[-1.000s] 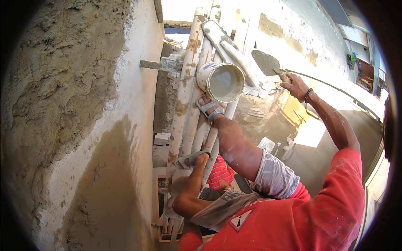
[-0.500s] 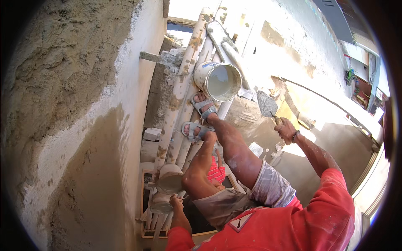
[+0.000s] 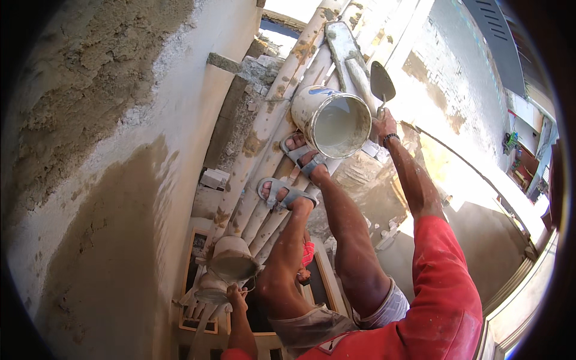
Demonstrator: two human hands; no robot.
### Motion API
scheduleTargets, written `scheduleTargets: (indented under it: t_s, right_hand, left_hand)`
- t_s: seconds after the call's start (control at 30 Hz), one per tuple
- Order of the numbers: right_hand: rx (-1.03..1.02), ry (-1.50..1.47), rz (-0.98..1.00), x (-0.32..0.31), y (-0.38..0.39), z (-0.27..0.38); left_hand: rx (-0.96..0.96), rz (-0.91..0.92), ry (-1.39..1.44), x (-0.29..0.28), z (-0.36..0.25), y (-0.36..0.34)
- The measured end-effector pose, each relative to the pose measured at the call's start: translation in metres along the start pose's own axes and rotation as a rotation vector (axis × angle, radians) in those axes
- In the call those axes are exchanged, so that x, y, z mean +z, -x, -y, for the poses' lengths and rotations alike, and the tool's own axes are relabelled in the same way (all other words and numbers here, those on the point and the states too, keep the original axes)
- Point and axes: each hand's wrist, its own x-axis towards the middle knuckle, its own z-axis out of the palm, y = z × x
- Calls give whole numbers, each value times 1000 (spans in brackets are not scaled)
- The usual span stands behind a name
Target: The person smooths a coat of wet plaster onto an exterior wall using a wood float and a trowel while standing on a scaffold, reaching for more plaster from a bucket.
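My right hand (image 3: pixel 384 125) grips the trowel (image 3: pixel 382 80) by its handle, blade raised beside a white bucket (image 3: pixel 333 123) of grey, watery liquid, which stands on pale, mortar-spattered poles (image 3: pixel 267 123). My left hand (image 3: pixel 237 294) is low at the lower centre, closed on what looks like the wire handle of a smaller bucket (image 3: pixel 231 264); another pail-like container (image 3: pixel 210 291) is partly hidden behind it. My sandalled feet (image 3: pixel 282 192) rest on the poles. A mortar-coated board (image 3: pixel 339 48) lies behind the white bucket.
A wall (image 3: pixel 102 222) with rough and damp plaster runs along the left. Far below, another person in a red striped top (image 3: pixel 307 252) shows between my legs, near framed openings. Broken blocks (image 3: pixel 216 177) lie by the poles. At the right are a sunlit surface and a lower floor (image 3: pixel 486 246).
My right hand with the trowel has moved left and up toward the white bucket. My left arm, hidden at first, has come into view at the lower buckets. My left foot has settled higher.
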Motion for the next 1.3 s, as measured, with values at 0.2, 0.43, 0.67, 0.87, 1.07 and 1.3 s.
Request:
scheduleTargets:
  t_s: [0.2,0.43,0.67,0.87,1.07,1.3]
  right_hand:
    - [29,110,18,15,-22,2]
    - [-122,102,-63,-13,-79,43]
    - [-98,173,21,-27,-112,93]
    - [-179,60,-46,-69,-39,36]
    - [-278,47,90,-122,63,-25]
    - [-167,-411,503,-132,200,-3]
  left_hand:
    - [15,3,168,5,13,-10]
    - [47,-106,192,14,8,10]
    - [73,-66,303,-18,10,8]
    - [145,-112,289,-11,-12,46]
    - [398,22,311,10,-70,128]
    - [631,250,255,50,-127,200]
